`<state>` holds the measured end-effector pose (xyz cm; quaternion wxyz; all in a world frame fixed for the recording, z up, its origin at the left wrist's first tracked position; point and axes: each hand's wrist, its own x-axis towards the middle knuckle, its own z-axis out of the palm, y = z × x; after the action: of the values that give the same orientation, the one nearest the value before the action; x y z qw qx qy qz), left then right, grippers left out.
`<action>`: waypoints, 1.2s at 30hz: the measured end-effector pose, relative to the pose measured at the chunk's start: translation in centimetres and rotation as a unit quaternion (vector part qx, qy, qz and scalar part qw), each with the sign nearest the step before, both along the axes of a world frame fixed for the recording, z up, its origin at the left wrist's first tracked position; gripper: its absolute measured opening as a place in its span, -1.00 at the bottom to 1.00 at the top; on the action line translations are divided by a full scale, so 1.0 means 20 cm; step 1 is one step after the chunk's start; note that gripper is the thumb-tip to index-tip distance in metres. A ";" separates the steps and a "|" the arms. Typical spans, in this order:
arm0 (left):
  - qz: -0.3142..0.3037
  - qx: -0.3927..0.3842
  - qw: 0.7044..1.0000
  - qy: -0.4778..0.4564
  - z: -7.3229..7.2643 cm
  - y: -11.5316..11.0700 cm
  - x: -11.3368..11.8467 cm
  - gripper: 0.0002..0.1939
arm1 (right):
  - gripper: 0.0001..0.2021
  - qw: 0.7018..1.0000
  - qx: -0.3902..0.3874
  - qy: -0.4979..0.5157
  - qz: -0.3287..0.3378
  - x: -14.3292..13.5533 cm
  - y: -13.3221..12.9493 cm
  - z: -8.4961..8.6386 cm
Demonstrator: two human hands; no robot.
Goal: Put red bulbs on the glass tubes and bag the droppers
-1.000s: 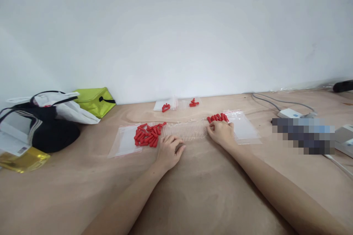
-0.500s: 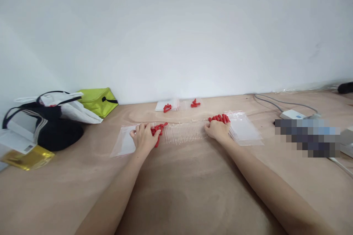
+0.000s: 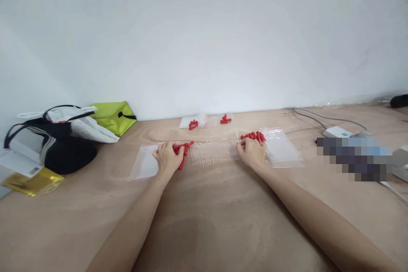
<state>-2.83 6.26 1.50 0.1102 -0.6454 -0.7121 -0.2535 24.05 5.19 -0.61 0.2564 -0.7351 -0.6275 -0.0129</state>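
Left grip [image 3: 168, 157] over red pieces [image 3: 185, 151], right grip [image 3: 251, 151] beside thin sticks [image 3: 214, 153] between the two — whether either clamps anything, I cannot tell.

A lime-green fabric bag [image 3: 106, 117] with a black strap stands on the left, by the smooth white wall [image 3: 204, 42]. Beside it lie a crumpled white plastic bag [image 3: 92, 131], a black cloth article with pale stripes [image 3: 72, 155] and a shiny gold packet [image 3: 43, 183]. Across the brown wooden desk [image 3: 204, 216], grey cables [image 3: 318, 122] lead to a white rectangular box [image 3: 337, 132], near a pixelated patch; a black object [image 3: 399, 101] sits far right.
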 end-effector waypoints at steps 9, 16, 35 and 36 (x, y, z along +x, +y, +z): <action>-0.275 0.091 0.935 -0.203 -0.04 -0.11 0.21 -0.76 | -0.80 0.970 0.110 0.063 0.207 0.10 -0.18 -0.10; -0.360 -0.035 0.899 -0.247 -0.15 -0.27 0.34 -0.94 | -0.78 0.939 0.093 -0.011 0.332 0.05 -0.25 -0.08; -0.344 -0.028 0.935 -0.081 -0.10 -0.27 0.33 -0.89 | -0.80 0.925 0.076 0.017 0.371 0.04 -0.25 -0.07; -0.348 -0.024 0.934 -0.077 -0.10 -0.27 0.33 -0.91 | -0.79 0.923 0.077 0.021 0.376 0.05 -0.25 -0.07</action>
<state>3.70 0.85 -0.48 -0.0560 -0.8335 -0.4555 -0.3078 24.95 0.28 -1.96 0.3116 -0.4234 -0.8491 0.0512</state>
